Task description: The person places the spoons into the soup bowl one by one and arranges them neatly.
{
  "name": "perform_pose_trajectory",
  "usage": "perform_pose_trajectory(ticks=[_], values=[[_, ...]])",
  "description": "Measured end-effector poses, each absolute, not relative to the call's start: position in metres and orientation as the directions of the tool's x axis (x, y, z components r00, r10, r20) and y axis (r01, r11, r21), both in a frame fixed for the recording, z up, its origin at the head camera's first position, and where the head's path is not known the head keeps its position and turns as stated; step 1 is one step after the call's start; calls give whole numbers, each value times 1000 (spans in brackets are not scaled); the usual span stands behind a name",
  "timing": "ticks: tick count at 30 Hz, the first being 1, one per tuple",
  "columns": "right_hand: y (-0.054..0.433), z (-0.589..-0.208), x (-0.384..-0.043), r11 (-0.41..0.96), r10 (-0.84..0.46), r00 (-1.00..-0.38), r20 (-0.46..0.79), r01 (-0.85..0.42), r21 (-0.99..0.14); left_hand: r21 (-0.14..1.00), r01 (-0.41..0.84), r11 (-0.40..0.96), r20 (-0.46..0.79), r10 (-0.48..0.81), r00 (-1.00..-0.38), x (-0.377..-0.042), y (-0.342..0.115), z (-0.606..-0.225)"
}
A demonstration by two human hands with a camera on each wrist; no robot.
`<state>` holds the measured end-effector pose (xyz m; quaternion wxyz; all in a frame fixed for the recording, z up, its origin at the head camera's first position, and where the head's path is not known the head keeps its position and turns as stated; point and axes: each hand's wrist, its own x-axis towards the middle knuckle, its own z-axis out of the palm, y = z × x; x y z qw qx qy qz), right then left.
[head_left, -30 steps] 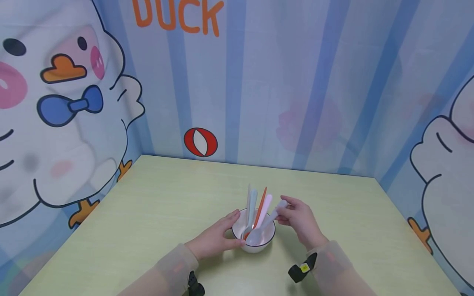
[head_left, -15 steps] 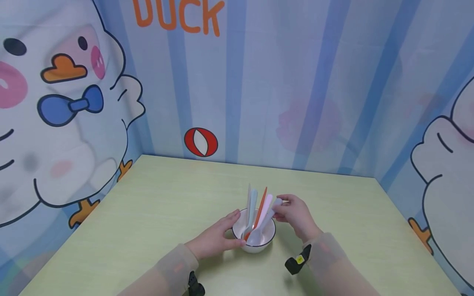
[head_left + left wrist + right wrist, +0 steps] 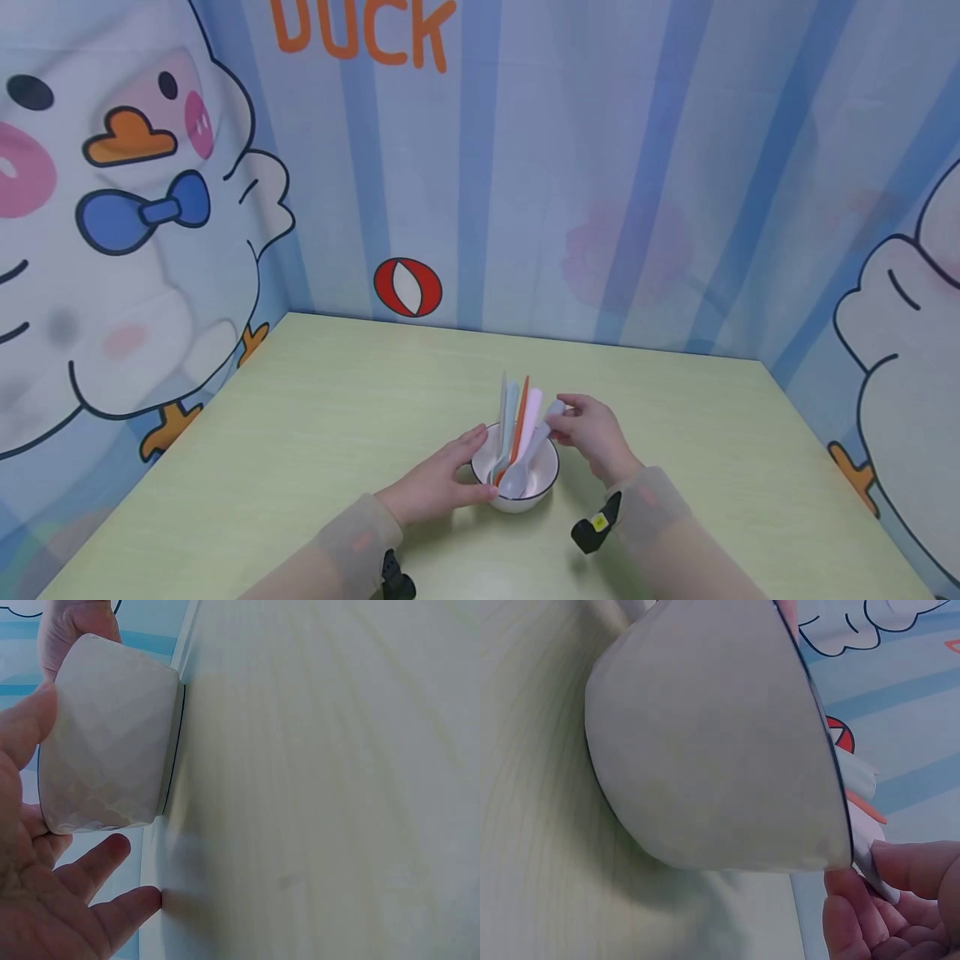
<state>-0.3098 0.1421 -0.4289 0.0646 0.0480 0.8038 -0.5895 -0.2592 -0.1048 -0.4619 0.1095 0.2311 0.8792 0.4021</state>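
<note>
A white bowl with a dark rim (image 3: pixel 528 503) stands on the table, its faceted outside filling much of the right wrist view. My left hand (image 3: pixel 431 482) holds it from the left, thumb near the front rim and fingers at the far side. Between thumb and fingers, my right hand (image 3: pixel 600 435) pinches the handle end of a pale lavender spoon (image 3: pixel 538 437), whose head rests inside the bowl. Beside that spoon lean a pink handle (image 3: pixel 533 406), an orange one (image 3: pixel 521 408), a light blue one (image 3: pixel 510 407) and a thin greyish one (image 3: pixel 502 402); their lower ends partly overlap.
The pale wooden table (image 3: pixel 360 383) runs back to a striped blue cloth backdrop (image 3: pixel 510 167) with cartoon ducks on both sides. Black wrist straps (image 3: pixel 596 525) sit on both wrists.
My right hand has moved slightly left with the lavender spoon's handle, bringing it nearer the other handles. The pink and orange handles now lean further left. The left hand and bowl stay put.
</note>
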Motion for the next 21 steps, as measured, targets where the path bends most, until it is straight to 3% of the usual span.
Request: perform_pose_trajectory(ticks=[21], values=[[140, -429, -314, 384, -47, -988, -150, 121, -915, 764, 328, 556, 5, 502, -865, -259, -106, -461]])
